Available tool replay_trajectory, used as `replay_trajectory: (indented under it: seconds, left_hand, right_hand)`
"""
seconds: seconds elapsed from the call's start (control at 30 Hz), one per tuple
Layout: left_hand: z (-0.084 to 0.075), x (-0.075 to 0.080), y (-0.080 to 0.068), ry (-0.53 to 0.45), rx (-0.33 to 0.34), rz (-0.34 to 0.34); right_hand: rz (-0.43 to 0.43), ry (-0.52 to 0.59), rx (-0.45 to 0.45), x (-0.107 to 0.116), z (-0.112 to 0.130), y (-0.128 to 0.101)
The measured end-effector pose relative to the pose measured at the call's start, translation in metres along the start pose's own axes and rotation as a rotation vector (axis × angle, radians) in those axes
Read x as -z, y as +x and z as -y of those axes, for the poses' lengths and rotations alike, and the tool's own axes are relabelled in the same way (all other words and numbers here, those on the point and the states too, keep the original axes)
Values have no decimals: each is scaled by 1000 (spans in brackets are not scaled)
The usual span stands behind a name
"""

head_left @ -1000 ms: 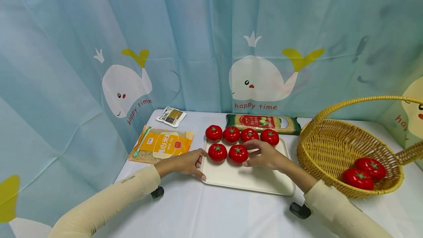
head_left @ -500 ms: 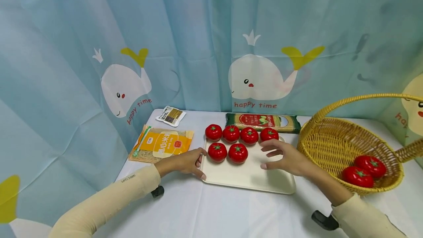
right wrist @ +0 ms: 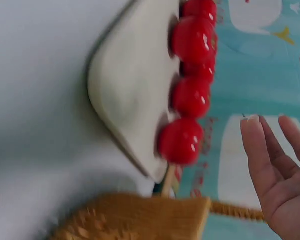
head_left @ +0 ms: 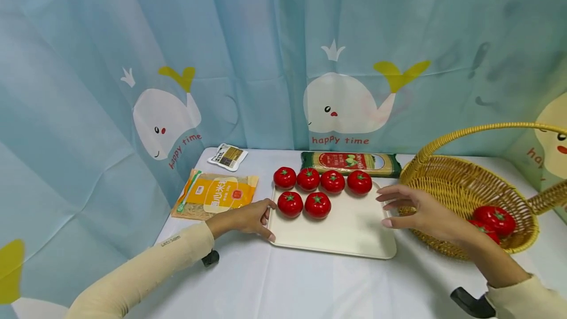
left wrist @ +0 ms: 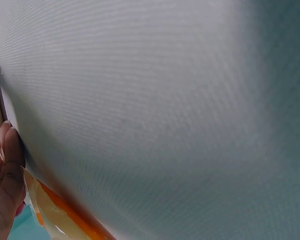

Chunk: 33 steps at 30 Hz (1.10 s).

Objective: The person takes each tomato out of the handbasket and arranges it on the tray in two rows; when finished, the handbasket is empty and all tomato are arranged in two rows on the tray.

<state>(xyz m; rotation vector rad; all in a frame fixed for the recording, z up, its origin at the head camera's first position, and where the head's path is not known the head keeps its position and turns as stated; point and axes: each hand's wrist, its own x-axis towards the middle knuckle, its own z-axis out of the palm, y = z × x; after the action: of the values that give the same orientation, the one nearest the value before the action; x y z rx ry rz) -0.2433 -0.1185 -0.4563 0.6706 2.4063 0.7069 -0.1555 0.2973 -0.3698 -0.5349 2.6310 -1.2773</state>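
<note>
A cream tray [head_left: 350,230] lies mid-table with several red tomatoes on it: a back row [head_left: 332,181] and two in front [head_left: 317,205]. My left hand [head_left: 250,218] grips the tray's left edge, thumb and fingers spanning the rim. In the left wrist view only its fingers [left wrist: 5,170] show beside that edge. My right hand [head_left: 405,209] hovers open and empty over the tray's right edge, just short of the wicker basket [head_left: 447,186]. In the right wrist view its palm [right wrist: 280,175] shows spread, with the tomatoes [right wrist: 190,97] and the tray [right wrist: 130,90] to its left.
The handled basket holds two tomatoes [head_left: 500,219] at the right. A green pasta packet [head_left: 350,162] lies behind the tray. A yellow food bag [head_left: 217,195] and a small sachet [head_left: 228,156] lie at the left. A whale-print curtain closes off the back.
My right hand let go of the front tomato and swung right, from over the tray to the basket's near rim. The left hand stayed on the tray's edge.
</note>
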Motion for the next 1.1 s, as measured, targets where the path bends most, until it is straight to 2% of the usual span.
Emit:
replay_trajectory:
  seconds: [0.27, 0.63, 0.77, 0.93, 1.1]
  left_hand:
    - [-2, 0, -1, -4, -6, -3]
    - [-3, 1, -2, -15, -13, -2]
    - [-3, 1, -2, -8, -16, -1]
    - [-3, 1, -1, -11, -7, 2]
    - [-1, 0, 0, -14, -13, -2]
  right_hand:
    - [-77, -91, -11, 42, -13, -21]
    - [-114, -185, -136, 104, -65, -41]
    - [-107, -230, -195, 121, -81, -48]
    - [-43, -303, -320, 133, -95, -52]
    - [6, -323, -413, 143, -105, -55]
